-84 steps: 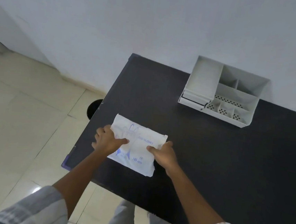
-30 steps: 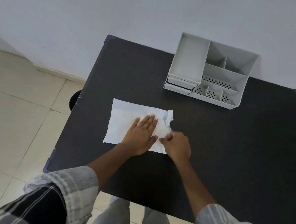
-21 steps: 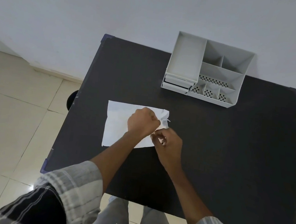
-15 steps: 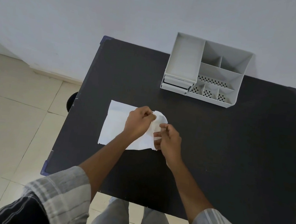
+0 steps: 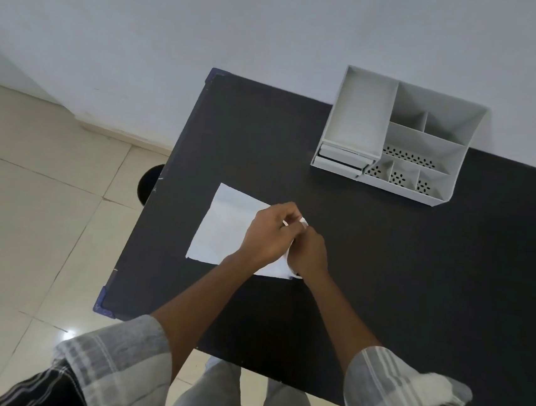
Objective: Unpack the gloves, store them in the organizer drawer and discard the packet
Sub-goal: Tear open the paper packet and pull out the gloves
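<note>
Head camera view, looking down on a person's two bare hands working at the right end of a white paper packet on a black table. The left hand is curled, its fingers pinching a small raised flap of the packet's right edge. The right hand sits just beside it, touching it, fingers also closed on that same edge, though exactly what they hold is hidden behind the left hand. Both appear to be tearing or peeling the packet open. The rest of the packet lies flat, stretching left toward the table's left edge. No gloves can be seen; they are presumably inside.

Farther away, at the far right of the table against the wall, stands a grey organizer with open compartments on top and a shallow drawer at its near-left corner, which looks shut or nearly so. On the floor to the left, partly hidden under the table edge, is a dark round object, possibly a bin.

Likely risks: the thin paper could rip unevenly, leaving a small opening that snags the gloves. A hard pull could tear the gloves inside, or slide the packet left off the table. The drawer seems to need opening, which calls for a free hand.
</note>
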